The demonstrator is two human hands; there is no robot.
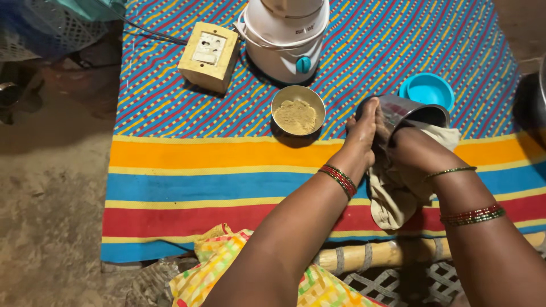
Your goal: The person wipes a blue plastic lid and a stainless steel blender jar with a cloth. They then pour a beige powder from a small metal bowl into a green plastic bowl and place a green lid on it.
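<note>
Fingers (364, 122) of the left hand (362, 136) grip the steel jar (406, 111); the right hand (401, 142), fingers hidden, pushes a cloth (392, 199) inside, beside the powder bowl (297, 111).

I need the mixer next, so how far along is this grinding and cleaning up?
Done: ground powder fills the small steel bowl. In hand: the left hand steadies the tilted steel grinder jar while the right hand wipes inside it with a beige cloth. Left: the blue lid lies apart, beside the mixer base.

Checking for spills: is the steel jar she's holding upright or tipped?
Tipped. The steel jar lies on its side in both hands, mouth facing right, with a beige cloth under it.
</note>
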